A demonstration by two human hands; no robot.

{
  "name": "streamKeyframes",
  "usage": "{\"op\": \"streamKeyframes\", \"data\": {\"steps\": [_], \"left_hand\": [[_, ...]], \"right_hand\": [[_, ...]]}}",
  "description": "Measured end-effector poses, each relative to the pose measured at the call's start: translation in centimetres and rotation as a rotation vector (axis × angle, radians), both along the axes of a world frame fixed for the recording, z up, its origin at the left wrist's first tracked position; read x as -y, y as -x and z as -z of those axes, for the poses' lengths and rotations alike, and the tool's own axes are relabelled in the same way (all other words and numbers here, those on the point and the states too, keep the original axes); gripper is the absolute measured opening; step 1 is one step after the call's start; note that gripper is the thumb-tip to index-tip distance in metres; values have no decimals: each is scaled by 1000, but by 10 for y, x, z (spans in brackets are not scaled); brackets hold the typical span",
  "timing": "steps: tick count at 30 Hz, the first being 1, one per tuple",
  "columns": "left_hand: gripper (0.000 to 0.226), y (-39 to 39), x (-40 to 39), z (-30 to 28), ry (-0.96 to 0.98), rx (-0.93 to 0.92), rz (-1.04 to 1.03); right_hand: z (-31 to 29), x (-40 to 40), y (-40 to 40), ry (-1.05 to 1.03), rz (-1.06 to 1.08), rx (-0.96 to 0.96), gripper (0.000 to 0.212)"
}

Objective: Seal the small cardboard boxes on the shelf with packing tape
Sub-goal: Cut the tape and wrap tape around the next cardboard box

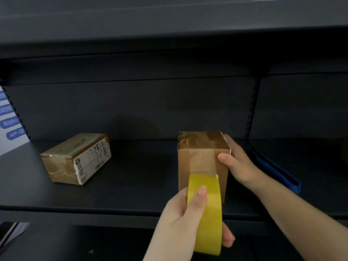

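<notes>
**Ana:** Head view showed two hands at the shelf (131,196). What did the left hand (185,221) have?

**Ben:** It was curled round the yellow tape roll (206,213). The thumb lay on top of the roll and the fingers wrapped under it.

**Ana:** And where was the box from that hand?

**Ben:** The upright box (202,161) stood just past the roll, a bit above it and away from the body. A strip of tape (202,160) ran from the roll straight up the front of the box and onto its top.

**Ana:** What did the right hand (237,164) do?

**Ben:** It gripped the box on its right side. The thumb pressed on the front and the other fingers went round the side, so I could not see their tips.

**Ana:** So which way did the strip lie?

**Ben:** Up and down, in line with the roll. I think the left hand, being nearer the loose end, had to pull down toward the body.

**Ana:** Was there another box?

**Ben:** Yes, a flat box (75,159) lay well off to the left of both hands, already taped.
</notes>
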State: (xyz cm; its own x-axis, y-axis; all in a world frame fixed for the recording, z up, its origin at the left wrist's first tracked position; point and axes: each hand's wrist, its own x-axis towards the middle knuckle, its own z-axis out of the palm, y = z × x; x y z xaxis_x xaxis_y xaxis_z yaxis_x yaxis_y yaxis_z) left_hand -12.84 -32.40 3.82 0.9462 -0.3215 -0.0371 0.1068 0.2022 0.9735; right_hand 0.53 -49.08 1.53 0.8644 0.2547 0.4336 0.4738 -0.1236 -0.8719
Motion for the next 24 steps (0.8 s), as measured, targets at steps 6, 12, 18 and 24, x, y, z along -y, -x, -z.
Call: {"op": "streamKeyframes", "data": {"steps": [6,12,18,24], "left_hand": [[44,-4,-7,-2,-34,53,-48],[52,8,0,5,27,-27,-12],[54,10,-7,1,-122,96,-79],[53,19,-8,8,-154,60,-38]], "right_hand": [[14,-23,4,-376,103,-147,67],[6,-25,-9,-670,208,-490,88],[-10,-27,-37,-614,210,-658,100],[-19,-28,-56,-547,196,-719,86]]}}
